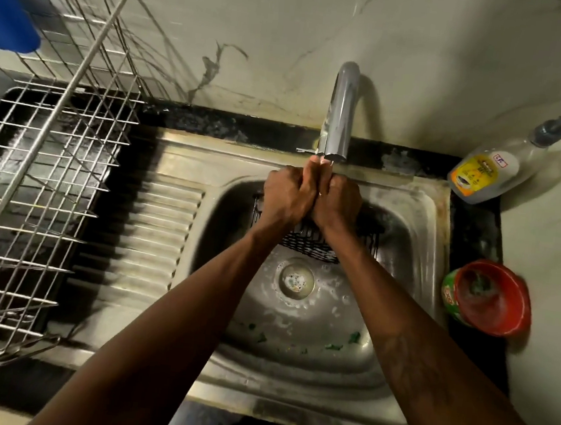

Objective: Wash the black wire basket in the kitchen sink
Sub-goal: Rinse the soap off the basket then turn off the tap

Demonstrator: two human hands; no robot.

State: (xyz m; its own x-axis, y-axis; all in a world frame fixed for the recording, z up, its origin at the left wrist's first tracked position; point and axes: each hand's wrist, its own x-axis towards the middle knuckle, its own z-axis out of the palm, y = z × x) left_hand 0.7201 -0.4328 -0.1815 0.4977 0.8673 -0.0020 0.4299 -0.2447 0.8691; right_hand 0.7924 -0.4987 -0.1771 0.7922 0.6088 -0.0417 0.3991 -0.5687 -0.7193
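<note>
A black wire basket [317, 240] lies in the far half of the steel kitchen sink [418, 225], its long axis running left to right, directly below and partly hidden by both hands. The left hand [286, 195] and right hand [336, 200] are pressed together beneath the tap [341, 115], fingers curled, apparently holding nothing; whether water runs cannot be told. The basket sits just under the wrists, about equally near each hand, so a short drop would likely reach it. Suds ring the drain [295, 280]. A soap bottle [495, 171] and red tub [492, 297] stand on the bench at right; a wire dish rack [44, 162] stands at left.
</note>
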